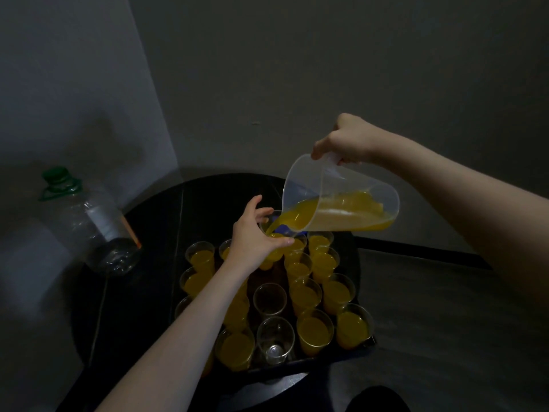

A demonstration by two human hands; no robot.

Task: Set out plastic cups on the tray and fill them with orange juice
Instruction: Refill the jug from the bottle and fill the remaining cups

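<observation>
My right hand (347,142) grips the handle of a clear plastic jug (341,197), tilted to the left, and orange juice runs from its spout. My left hand (255,233) holds a clear cup (274,251) under the spout, lifted above the far end of the tray. The dark tray (367,344) carries several plastic cups filled with juice, such as the filled cup (315,330) near the front. Two empty cups (270,300) (275,337) stand in the middle column.
The tray sits on a round black table (142,292) in a dim corner between two walls. A large, empty clear bottle (89,221) with a green cap lies on the table's left edge. A dark ledge (416,249) runs to the right.
</observation>
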